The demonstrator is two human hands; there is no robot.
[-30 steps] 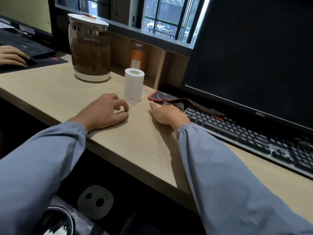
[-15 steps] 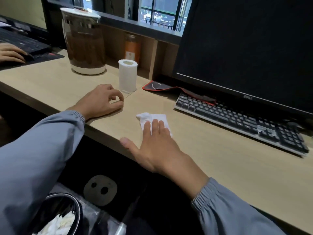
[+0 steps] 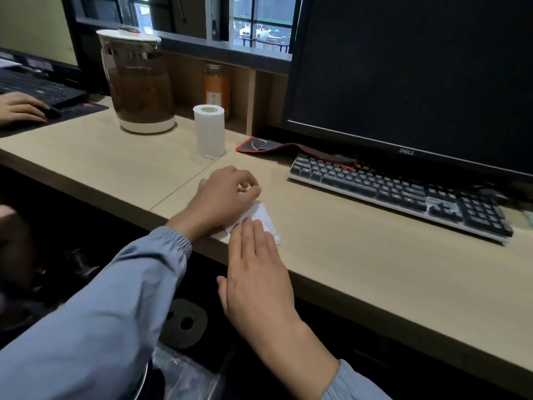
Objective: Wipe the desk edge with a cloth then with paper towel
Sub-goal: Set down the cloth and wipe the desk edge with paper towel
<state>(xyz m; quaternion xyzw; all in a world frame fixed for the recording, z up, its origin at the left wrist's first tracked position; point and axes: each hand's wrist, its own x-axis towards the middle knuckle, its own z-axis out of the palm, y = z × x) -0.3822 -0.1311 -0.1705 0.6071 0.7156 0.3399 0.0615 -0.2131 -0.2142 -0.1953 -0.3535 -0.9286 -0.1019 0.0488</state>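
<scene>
A small white cloth [image 3: 264, 215] lies on the light wooden desk close to its front edge [image 3: 360, 295]. My right hand [image 3: 256, 272] reaches over the edge, its straight fingers pressing flat on the cloth's near part. My left hand [image 3: 226, 196] rests on the desk just left of the cloth, fingers loosely curled, its heel over the cloth's left corner; whether it pinches the cloth is unclear. A white paper towel roll [image 3: 209, 131] stands upright behind my left hand.
A black keyboard [image 3: 398, 194] and a dark monitor [image 3: 403, 67] fill the right. A red-edged mouse pad [image 3: 265, 145] lies behind. A brown pitcher [image 3: 138, 82] stands at back left. Another person's hand [image 3: 20, 109] is at far left.
My right hand drew the cloth from beside the keyboard toward the front edge. My left hand shifted right, up against the cloth. The view moved left and nearer.
</scene>
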